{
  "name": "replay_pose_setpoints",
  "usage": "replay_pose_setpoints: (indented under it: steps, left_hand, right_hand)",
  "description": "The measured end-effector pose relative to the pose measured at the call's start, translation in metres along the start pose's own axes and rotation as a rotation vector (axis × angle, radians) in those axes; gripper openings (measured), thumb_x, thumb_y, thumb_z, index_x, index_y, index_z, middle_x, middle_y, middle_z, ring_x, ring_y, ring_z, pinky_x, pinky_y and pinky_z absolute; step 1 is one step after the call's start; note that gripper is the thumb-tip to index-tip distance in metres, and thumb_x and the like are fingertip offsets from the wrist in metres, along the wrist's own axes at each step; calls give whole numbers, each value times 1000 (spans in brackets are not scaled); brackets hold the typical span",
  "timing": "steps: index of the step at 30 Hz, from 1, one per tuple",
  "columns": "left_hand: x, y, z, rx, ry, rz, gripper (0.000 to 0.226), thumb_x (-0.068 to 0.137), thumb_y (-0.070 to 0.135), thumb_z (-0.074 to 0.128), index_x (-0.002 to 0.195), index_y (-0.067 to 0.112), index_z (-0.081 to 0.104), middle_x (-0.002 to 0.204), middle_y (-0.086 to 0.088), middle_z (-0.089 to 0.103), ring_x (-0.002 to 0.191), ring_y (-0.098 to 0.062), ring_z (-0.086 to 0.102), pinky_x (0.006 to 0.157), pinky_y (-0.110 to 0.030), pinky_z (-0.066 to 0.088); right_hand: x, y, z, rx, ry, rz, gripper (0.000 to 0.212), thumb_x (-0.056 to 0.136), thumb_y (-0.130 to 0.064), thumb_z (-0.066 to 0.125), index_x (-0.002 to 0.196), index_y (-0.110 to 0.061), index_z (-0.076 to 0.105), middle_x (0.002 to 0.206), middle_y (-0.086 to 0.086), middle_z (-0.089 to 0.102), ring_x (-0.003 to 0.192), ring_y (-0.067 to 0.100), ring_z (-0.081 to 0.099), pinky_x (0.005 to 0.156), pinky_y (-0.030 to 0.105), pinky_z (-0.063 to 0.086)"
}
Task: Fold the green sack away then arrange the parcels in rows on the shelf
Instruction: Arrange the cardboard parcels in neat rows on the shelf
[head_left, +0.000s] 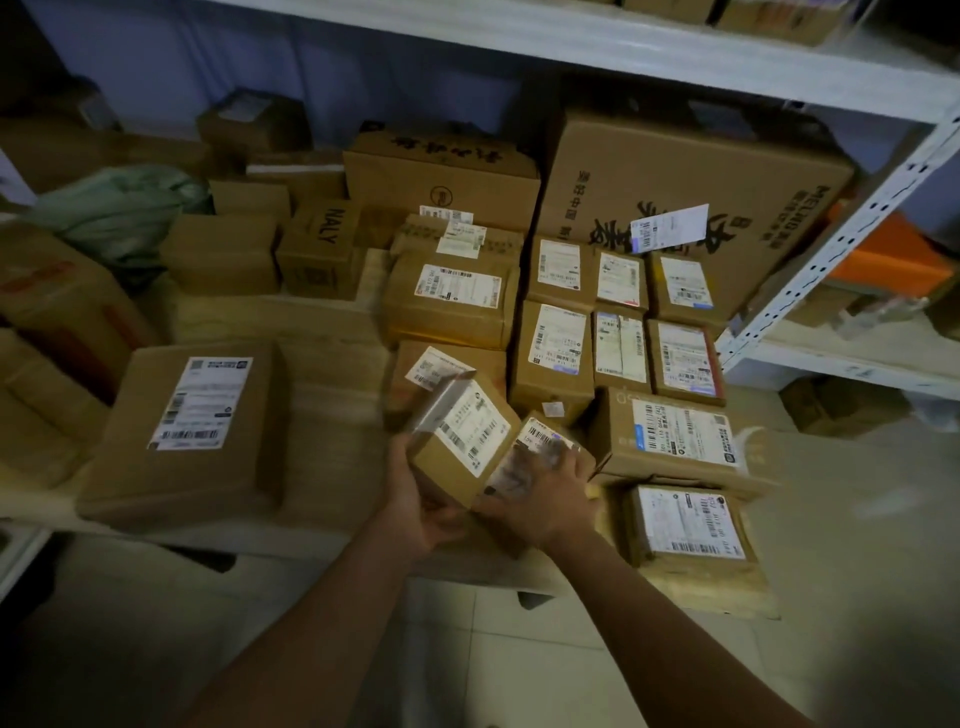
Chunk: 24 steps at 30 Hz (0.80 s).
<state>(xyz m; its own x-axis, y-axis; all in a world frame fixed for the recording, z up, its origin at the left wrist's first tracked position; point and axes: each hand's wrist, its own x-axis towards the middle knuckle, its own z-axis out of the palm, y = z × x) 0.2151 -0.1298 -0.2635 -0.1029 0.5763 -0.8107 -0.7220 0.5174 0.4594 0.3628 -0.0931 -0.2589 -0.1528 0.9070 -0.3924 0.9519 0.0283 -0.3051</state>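
Near the front edge of the low shelf (332, 332), the left hand (421, 512) cups a small cardboard parcel (462, 436) from below and behind, tilted, its white barcode label facing up. The right hand (540, 499) lies over a second, smaller parcel (540, 441) just beside it — fingers spread across a glossy, tape-wrapped label; the print is blurred and unreadable. Both hands are closed on their parcels.

Behind them, kraft-brown boxes with white shipping labels stand in two tidy rows of three (621, 317), touching side to side. A wider flat carton (670, 436) and another labelled box (691, 525) lie to the right of the hands. A large flat carton (197, 421) with a long white label rests apart at the left.

At the back, a small box (324, 244) reads "NALY"; a big upright carton (691, 192) carries bold black Chinese characters and "MELING" along one edge. The green sack (119, 208) sits crumpled — soft, woven-looking — at the far left, among boxes. White perforated steel uprights (831, 254) frame the shelving.
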Motion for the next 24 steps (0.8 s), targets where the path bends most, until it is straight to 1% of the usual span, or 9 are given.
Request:
replay_pose_setpoints:
  steps: [2,3,6,7,10,13,17,21,24]
  left_hand:
    - [-2,-9,9,-17,-21,-53,72,75,72,44,110,13,67,114,-21,62,110,-40,56,95,-56,45]
    - [-2,-14,13,-31,-20,-59,73,74,72,45,110,12,67,114,-21,63,108,-41,57,94,-57,45]
    - [-5,-19,18,-53,-11,-8,71,79,70,41,110,12,66,96,-17,64,82,-33,60,76,-43,52]
    - [-5,-19,16,-66,-3,15,69,80,69,42,110,13,66,97,-17,64,84,-33,60,75,-44,52]
    - [-7,-15,6,-123,17,94,65,77,67,50,119,19,61,117,-17,61,107,-37,57,78,-51,53]
    - [-12,-10,-1,-73,12,150,53,80,56,56,118,20,59,116,-15,61,105,-35,57,75,-45,53]
    - [-17,-9,-6,65,10,171,30,84,42,58,104,20,60,113,-14,60,103,-34,57,86,-46,49]
    - [-16,-6,-18,52,58,182,43,78,43,63,114,20,60,122,-16,58,110,-37,55,89,-48,47]
    - [-15,0,-26,33,78,129,47,77,53,63,108,18,61,115,-17,58,108,-36,55,88,-47,48]
  right_hand:
    - [2,7,0,-94,-85,-78,103,67,-70,64,148,-36,12,159,5,-8,146,32,-12,111,60,17]
    - [4,12,0,-148,-95,-109,100,72,-63,65,149,-34,9,160,5,-10,146,31,-13,112,59,17]
    - [9,28,-4,-254,-82,-203,81,88,-26,61,150,-35,9,160,4,-11,147,29,-12,116,55,17]
    - [11,33,-5,-260,-90,-225,81,89,-21,59,150,-35,8,160,3,-12,147,29,-13,117,54,15]
    - [16,44,-7,-282,-117,-275,83,90,-20,59,150,-36,4,160,0,-13,147,28,-15,118,52,9]
    - [16,46,-11,-300,-81,-306,78,92,-19,54,151,-34,5,161,0,-10,147,27,-13,119,49,9]
    - [21,46,-15,-247,33,-267,70,91,-13,53,148,-35,19,161,1,4,148,25,2,117,47,23]
    - [20,48,-18,-133,68,-284,60,88,-21,60,142,-32,36,156,-1,22,142,24,24,111,41,37]
    - [15,36,-22,221,248,-267,44,85,-29,60,129,-24,53,136,-1,46,121,22,49,97,37,48]
